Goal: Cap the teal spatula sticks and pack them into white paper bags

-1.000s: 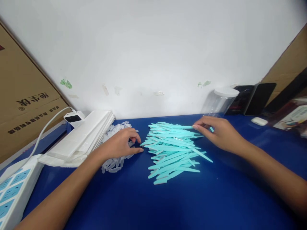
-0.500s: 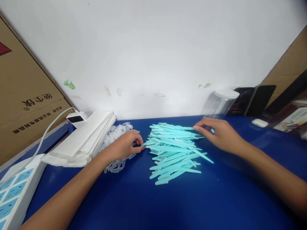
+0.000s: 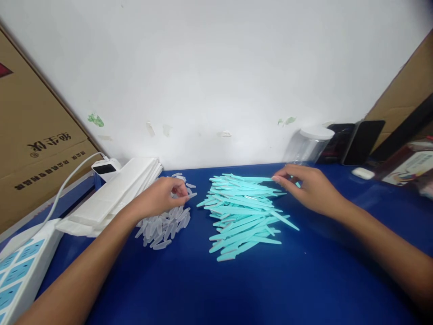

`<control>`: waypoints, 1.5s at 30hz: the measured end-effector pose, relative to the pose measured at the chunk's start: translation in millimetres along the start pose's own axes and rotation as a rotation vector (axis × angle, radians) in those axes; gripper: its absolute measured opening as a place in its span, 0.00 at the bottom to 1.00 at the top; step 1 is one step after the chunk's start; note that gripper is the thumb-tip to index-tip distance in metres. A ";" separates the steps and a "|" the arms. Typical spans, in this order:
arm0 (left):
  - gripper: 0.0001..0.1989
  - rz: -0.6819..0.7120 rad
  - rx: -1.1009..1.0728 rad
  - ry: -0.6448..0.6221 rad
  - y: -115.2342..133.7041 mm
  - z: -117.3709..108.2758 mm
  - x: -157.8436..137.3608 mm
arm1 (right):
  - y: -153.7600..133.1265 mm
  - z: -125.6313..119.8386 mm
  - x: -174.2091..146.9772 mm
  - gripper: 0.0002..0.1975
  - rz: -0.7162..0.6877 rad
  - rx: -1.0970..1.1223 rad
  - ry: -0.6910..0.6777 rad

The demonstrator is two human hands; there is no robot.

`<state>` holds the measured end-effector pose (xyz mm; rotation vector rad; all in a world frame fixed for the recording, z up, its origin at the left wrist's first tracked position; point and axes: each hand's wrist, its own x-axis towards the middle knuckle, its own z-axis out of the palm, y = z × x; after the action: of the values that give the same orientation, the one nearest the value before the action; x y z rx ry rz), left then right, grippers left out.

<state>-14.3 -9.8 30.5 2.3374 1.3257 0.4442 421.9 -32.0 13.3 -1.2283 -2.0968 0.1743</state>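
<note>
A pile of turquoise eyebrow razors [image 3: 243,212] lies in the middle of the blue table, their handles pointing mostly rightward. My right hand [image 3: 304,185] is at the pile's upper right, thumb and forefinger pinching one razor [image 3: 260,179]; a turquoise end shows between its fingers. Over a heap of translucent plastic blade caps [image 3: 165,228], my left hand [image 3: 165,196] is closed in a pinch. One cap [image 3: 192,195] sticks out at its fingertips. The palm side of this hand hides part of the heap.
White paper sleeves [image 3: 111,189] are stacked left of the caps, beside a small white device [image 3: 106,168] and a power strip [image 3: 23,266]. A clear jar [image 3: 309,146], dark phones [image 3: 363,142] and a white case [image 3: 363,174] stand at back right. Cardboard [image 3: 34,135] borders the left.
My left hand has moved left, from the razor tips to the caps, where a cap now shows at its fingertips. My right hand stays on its razor.
</note>
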 end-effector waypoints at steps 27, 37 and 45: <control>0.19 -0.017 -0.693 0.289 49.2 48.0 2.2 | -34.1 9.6 -11.0 0.21 0.163 0.414 -0.146; 0.18 -0.116 -0.816 0.341 59.6 57.9 1.3 | -40.3 8.0 -11.4 0.21 0.125 0.384 -0.167; 0.18 -0.127 -0.790 0.385 57.4 54.3 1.0 | -37.7 7.0 -11.1 0.21 0.116 0.367 -0.141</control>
<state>53.5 -46.0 12.3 1.5474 1.1468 1.1717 394.0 -60.0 19.0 -1.1382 -1.9952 0.6845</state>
